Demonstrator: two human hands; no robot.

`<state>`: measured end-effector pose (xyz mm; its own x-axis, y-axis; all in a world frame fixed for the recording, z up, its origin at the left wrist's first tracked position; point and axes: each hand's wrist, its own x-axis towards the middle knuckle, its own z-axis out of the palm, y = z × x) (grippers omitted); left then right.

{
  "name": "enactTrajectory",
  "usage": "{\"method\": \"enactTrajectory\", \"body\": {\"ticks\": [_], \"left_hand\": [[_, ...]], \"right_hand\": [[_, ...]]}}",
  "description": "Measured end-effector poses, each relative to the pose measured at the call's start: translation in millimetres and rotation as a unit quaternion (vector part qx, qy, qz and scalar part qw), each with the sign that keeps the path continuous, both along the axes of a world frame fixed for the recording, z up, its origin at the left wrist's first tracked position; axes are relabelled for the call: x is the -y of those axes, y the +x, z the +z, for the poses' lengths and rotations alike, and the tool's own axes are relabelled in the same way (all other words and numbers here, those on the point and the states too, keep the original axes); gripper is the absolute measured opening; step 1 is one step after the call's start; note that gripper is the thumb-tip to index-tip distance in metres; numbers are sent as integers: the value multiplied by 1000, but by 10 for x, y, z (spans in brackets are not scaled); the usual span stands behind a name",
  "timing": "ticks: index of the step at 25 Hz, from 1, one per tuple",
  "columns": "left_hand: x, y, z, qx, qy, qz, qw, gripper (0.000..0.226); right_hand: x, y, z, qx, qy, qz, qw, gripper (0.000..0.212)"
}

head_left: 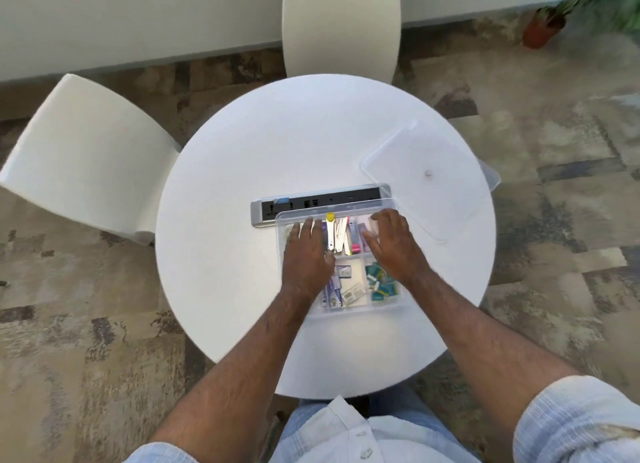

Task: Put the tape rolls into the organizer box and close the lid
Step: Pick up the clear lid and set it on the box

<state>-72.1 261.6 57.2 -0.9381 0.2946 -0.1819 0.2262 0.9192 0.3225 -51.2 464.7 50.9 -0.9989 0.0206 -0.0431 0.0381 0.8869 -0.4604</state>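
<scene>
- Head view: a round white table [242, 171] fills the middle, with a clear organizer box [346, 306] open at about 5 o'clock from the table's centre, close to the person.
- Its lid [433, 185] lies flat on the table at 2 o'clock from the box, just beside it and partly over the table edge; probably set there to leave the compartments free for loading, so the closing step is not yet done.
- A grey power strip [322, 199] lies across the table at 12 o'clock from the box, touching or slipping under the box's far rim; I cannot tell which.
- The left hand [308, 254] lies palm down over the box's left compartments, fingers spread and flat, gripping nothing that shows.
- The right hand [391, 244] lies palm down over the far right compartment, fingers loosely bent; whether it holds something beneath the palm I cannot tell.
- Judging by the pose, both hands are settling or pressing contents down inside the box.
- The tape rolls cannot be made out for certain: none lie on the bare table, so they are likely in the box under the hands.
- Visible between the hands: a stapler-like metal tool [331, 234] with a yellow tip, and teal clips [381, 282] in the near right compartment.
- The small items are blurred; the box's clear walls fade into the white table.
- Two white chairs [83, 150] stand at 9 and 12 o'clock; a potted plant [543, 29] is cut off at the upper right.
</scene>
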Motion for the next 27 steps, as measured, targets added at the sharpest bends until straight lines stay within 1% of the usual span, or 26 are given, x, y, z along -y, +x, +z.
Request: {"method": "enactTrajectory", "body": {"ticks": [4,8,10,12,14,16,18,21,25,27], "left_hand": [[-521,-216,-15,-12,-13,-53,998,67],[-992,-461,-34,12,23,-45,999,71],[-1204,-616,-40,9,19,-62,998,73],[-1395,-809,-49,19,37,-52,998,72],[-1541,-1030,-58,37,62,-12,997,70],[-1701,-1293,-106,46,51,9,998,68],[-1832,-1577,-185,55,28,5,998,68],[-2006,-1980,-325,79,-4,11,997,70],[-2215,-2333,-577,112,-45,16,993,71],[-2263,-2434,-696,134,-36,19,990,71]], "right_hand": [[-617,83,-14,31,-20,-75,996,40],[-1132,149,-60,51,-55,-140,987,42],[-1346,161,-110,65,-80,-182,978,44],[-1529,152,-186,82,-106,-225,965,46],[-1644,136,-271,100,-120,-253,955,49],[-1748,105,-379,127,-122,-269,947,54],[-1806,63,-488,149,-132,-293,935,59],[-1851,-7,-592,160,-168,-342,911,64],[-1959,-114,-736,154,-201,-387,887,60],[-2015,-163,-790,149,-220,-409,873,55]]}}
